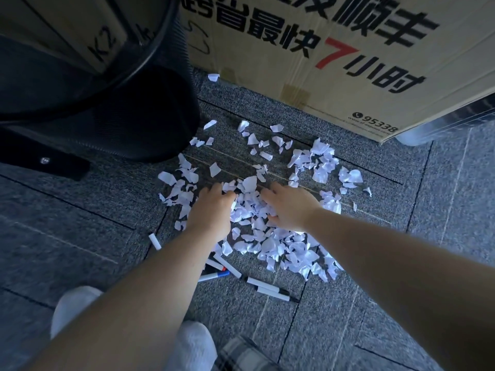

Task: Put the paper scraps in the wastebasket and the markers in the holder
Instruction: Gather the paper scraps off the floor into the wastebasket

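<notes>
On grey carpet tiles [348,303], left hand [211,207] and right hand [289,207] rest curled on paper scraps [281,250]

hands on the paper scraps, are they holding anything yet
Cannot be told: the left hand and right hand rest on the paper scraps, fingertips buried.

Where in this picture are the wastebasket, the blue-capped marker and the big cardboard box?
wastebasket [150,116]: head view, on its dark mesh side wall.
blue-capped marker [214,276]: head view, on its white barrel beside the blue cap.
cardboard box [267,65]: head view, on its printed front face.
</notes>
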`<act>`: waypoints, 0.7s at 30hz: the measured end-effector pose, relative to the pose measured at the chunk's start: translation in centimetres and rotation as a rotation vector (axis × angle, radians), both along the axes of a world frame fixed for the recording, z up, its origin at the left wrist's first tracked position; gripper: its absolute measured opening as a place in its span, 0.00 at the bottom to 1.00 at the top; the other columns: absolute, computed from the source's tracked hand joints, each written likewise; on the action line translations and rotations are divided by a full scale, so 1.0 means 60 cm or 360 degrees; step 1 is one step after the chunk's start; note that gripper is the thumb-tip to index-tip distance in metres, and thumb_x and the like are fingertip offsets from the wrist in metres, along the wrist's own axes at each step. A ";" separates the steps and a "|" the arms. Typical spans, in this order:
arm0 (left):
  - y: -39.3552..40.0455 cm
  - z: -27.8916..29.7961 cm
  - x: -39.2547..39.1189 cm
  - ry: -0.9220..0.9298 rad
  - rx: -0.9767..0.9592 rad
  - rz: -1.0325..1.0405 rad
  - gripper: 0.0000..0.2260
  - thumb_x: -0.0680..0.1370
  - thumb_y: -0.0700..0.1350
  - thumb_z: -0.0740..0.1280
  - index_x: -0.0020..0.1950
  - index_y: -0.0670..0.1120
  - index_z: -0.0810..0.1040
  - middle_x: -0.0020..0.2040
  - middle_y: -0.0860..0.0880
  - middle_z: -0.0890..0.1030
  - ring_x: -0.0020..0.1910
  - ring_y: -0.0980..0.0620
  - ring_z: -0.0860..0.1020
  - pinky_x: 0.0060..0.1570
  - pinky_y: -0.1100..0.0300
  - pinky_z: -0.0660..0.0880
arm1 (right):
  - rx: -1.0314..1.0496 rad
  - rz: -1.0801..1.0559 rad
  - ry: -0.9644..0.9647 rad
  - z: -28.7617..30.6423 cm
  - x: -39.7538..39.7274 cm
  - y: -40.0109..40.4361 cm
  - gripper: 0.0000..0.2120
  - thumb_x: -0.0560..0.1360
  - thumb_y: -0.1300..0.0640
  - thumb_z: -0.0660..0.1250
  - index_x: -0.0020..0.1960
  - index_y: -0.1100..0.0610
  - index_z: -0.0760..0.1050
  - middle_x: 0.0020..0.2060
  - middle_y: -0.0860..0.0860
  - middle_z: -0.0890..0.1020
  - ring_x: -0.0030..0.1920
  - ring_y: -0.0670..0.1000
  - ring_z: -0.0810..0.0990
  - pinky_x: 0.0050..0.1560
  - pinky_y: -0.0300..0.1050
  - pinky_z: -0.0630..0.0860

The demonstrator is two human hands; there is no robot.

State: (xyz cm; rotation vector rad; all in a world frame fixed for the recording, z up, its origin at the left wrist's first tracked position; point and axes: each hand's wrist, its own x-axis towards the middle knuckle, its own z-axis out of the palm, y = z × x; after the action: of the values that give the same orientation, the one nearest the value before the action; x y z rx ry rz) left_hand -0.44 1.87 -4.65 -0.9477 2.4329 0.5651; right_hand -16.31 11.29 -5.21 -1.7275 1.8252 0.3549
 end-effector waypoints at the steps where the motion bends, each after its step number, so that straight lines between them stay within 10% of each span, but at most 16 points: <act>1: -0.006 0.004 -0.001 0.0005 -0.0015 -0.0004 0.17 0.72 0.30 0.62 0.58 0.42 0.72 0.56 0.42 0.70 0.53 0.43 0.70 0.42 0.56 0.71 | 0.0025 -0.0029 -0.0009 0.003 0.001 -0.004 0.21 0.73 0.54 0.65 0.65 0.55 0.65 0.54 0.53 0.73 0.44 0.54 0.77 0.39 0.50 0.80; 10: -0.061 0.111 -0.033 0.0138 -0.0028 -0.0042 0.06 0.71 0.32 0.62 0.44 0.40 0.71 0.43 0.47 0.66 0.40 0.48 0.67 0.27 0.59 0.57 | -0.0149 -0.0325 -0.0082 0.096 -0.035 -0.063 0.12 0.75 0.61 0.61 0.58 0.55 0.70 0.44 0.51 0.74 0.44 0.54 0.78 0.37 0.47 0.78; 21: -0.081 0.356 -0.085 0.0466 -0.0203 -0.0054 0.09 0.72 0.35 0.63 0.40 0.44 0.63 0.47 0.44 0.69 0.45 0.43 0.71 0.37 0.53 0.66 | -0.0559 -0.0605 -0.0106 0.335 -0.062 -0.129 0.06 0.72 0.62 0.61 0.49 0.57 0.69 0.39 0.51 0.70 0.40 0.55 0.72 0.37 0.44 0.68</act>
State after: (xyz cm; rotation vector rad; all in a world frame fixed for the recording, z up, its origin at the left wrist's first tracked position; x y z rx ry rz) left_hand -5.55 -3.00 16.70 -0.9269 2.7692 0.5768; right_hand -20.06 3.54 14.87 -1.5326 2.2074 -0.1862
